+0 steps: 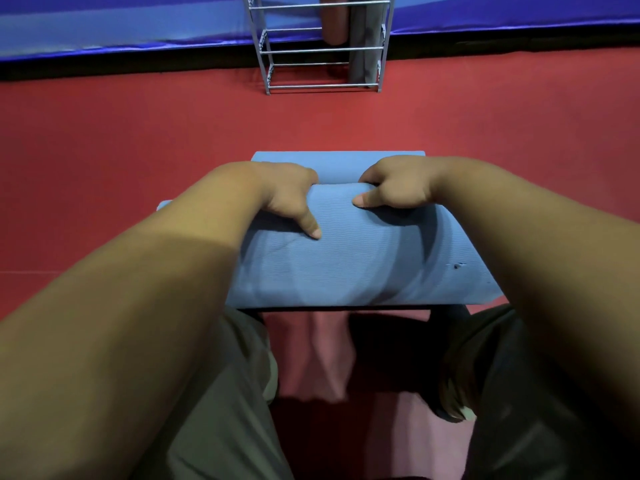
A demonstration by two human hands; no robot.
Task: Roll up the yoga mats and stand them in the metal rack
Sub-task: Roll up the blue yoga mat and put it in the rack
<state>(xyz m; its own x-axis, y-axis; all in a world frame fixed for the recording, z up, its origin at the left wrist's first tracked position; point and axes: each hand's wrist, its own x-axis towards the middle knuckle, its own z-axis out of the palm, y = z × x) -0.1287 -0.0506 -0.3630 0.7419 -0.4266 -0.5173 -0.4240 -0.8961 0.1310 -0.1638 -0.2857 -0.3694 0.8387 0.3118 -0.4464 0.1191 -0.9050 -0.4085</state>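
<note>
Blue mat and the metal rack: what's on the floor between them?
Nothing: the head view shows only bare red floor between the mat and the rack.

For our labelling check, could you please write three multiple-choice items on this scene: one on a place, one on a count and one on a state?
1. Where does the metal rack stand?
A. At the far edge of the red floor
B. Beside the person's knee
C. On the blue mat

2. How many rolled mats stand in the rack?
A. None
B. Two
C. Four

3. What state is the blue mat in?
A. Fully flat
B. Partly rolled
C. Rolled and racked

Answers:
1 A, the rack stands beyond the blue mat.
2 B, a reddish-brown mat and a grey mat stand in it.
3 B, the left hand and right hand grip the roll, and a flat stretch lies ahead.
</note>
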